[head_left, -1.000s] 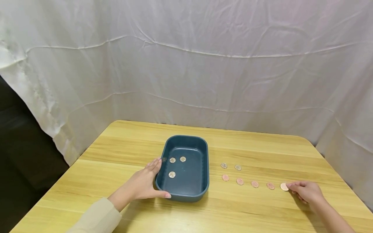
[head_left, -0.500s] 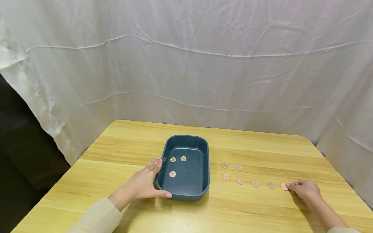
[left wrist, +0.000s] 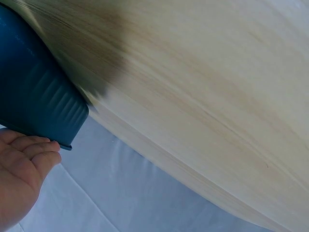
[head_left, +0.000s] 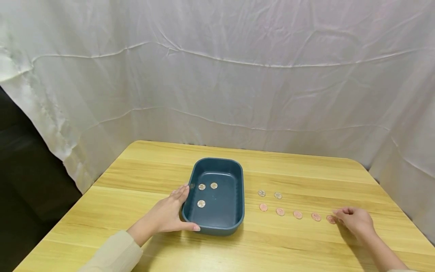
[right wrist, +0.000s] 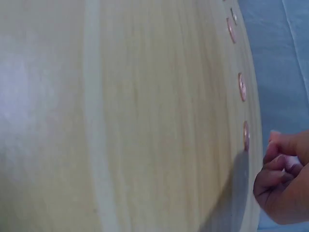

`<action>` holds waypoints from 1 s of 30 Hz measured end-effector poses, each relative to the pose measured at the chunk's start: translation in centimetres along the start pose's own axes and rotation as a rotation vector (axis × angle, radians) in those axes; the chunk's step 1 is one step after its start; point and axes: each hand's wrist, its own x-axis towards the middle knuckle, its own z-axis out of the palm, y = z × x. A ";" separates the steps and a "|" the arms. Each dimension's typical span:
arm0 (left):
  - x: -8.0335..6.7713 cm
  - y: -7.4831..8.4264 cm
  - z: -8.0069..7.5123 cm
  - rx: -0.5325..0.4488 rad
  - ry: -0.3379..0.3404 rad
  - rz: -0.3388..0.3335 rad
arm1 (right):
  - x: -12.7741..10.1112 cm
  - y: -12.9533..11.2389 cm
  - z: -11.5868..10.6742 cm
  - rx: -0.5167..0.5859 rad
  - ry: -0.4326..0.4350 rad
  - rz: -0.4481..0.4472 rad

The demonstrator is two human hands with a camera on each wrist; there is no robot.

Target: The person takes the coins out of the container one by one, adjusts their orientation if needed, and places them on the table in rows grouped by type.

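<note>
Right hand, at the lower right of the head view: your fingers now hang loosely curled and hold nothing, their tips just beside the rightmost copper coin, which lies flat on the bench. A second ago that coin stood tilted and bright at your fingertips; half a second ago it was lower; now it is down in line with the other copper coins. Judged from this, the coin has been released and the row of five is complete. Two silver coins sit above the row, as before.

Left hand, lower centre-left: you grip the near left corner of the blue tray, thumb along its front wall, unchanged across all three moments. Three silver coins rest inside the tray, unmoved.
</note>
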 end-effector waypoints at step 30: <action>0.1 0.1 0.1 0.010 -0.001 0.006 | -4.1 -11.1 3.6 0.250 0.182 -0.360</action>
